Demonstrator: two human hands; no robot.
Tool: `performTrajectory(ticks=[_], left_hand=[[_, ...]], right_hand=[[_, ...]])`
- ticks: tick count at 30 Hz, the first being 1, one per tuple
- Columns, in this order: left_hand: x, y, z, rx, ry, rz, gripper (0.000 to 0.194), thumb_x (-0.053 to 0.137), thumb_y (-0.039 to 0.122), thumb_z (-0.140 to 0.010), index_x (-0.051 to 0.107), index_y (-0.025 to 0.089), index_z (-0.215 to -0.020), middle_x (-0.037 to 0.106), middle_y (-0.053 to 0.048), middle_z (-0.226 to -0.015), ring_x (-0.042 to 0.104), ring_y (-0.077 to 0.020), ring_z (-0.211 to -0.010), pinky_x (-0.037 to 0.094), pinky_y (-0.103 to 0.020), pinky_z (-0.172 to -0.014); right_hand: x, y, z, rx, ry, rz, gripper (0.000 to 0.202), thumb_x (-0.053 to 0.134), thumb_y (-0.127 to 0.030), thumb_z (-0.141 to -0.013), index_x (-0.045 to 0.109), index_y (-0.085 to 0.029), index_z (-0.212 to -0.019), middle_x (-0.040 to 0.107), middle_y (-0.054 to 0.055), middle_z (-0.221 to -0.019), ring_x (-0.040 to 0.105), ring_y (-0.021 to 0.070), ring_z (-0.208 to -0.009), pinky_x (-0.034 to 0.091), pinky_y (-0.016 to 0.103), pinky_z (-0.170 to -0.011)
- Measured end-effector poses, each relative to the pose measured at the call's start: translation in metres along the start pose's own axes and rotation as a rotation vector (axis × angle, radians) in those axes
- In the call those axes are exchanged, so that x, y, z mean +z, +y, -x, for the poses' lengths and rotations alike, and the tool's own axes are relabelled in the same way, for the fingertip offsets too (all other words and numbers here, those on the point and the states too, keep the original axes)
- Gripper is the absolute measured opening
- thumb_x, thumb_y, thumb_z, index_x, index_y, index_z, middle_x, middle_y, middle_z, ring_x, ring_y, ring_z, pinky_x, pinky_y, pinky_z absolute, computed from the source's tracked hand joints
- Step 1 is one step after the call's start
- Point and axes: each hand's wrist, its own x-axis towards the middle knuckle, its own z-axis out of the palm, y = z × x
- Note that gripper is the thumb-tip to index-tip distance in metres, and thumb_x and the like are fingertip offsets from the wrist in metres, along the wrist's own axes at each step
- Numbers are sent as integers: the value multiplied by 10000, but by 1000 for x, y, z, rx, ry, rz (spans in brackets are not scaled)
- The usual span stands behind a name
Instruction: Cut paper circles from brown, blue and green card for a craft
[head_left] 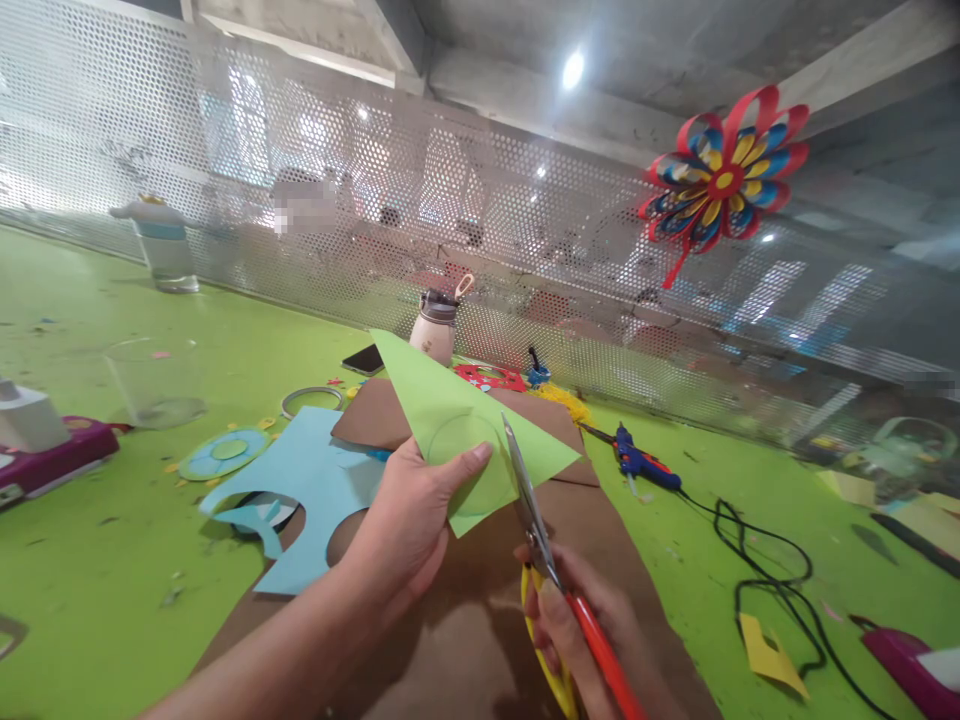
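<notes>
My left hand [416, 515] pinches a light green sheet of paper [420, 390], its thumb on top beside a faint round outline drawn on it. In my right hand [577, 620] is a pair of scissors [531, 510] with one red and one yellow handle. The blades point up and away from me, against the right part of the green sheet. Below both hands lies brown paper [600, 560]. Left of my left hand rests a light blue sheet [311, 530] with round cut-outs.
A blue glue gun [641, 460] with a black cord [765, 580] lies right. Behind the green paper stand a bottle [435, 325] and a phone [363, 360]. A clear cup [154, 385] is left. A paper flower [724, 180] hangs before the perforated screen [480, 180].
</notes>
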Motion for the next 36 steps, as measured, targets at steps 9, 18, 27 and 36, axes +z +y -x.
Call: performTrajectory(ticks=[9, 18, 27, 36], left_hand=[[2, 2, 0, -13, -3, 18, 261, 751, 185, -700, 670, 119, -940, 746, -107, -933, 705, -214, -790, 552, -337, -821], [2, 2, 0, -7, -1, 29, 279, 752, 185, -702, 665, 119, -958, 740, -111, -964, 701, -210, -806, 550, -335, -826], [2, 3, 0, -17, 1, 37, 274, 761, 181, -685, 666, 128, -936, 741, -106, -959, 704, -225, -808, 562, -328, -779], [4, 6, 0, -31, 56, 58, 341, 775, 147, -655, 671, 145, -979, 744, -87, -967, 706, -221, -827, 563, -330, -794]], right_hand=[[2, -1, 1, -4, 6, -20, 553, 506, -663, -796, 625, -168, -1009, 406, -16, -611, 407, 118, -504, 406, 234, -483], [2, 0, 0, 3, 4, -29, 569, 497, -680, -786, 630, -171, -1004, 379, -22, -604, 385, 122, -498, 396, 247, -472], [1, 3, 1, 13, -7, -53, 578, 486, -686, -786, 632, -177, -1018, 386, -24, -582, 380, 120, -467, 384, 253, -463], [7, 25, 1, 57, 34, -90, 567, 498, -670, -786, 602, -163, -1019, 489, 21, -707, 422, 109, -513, 384, 232, -459]])
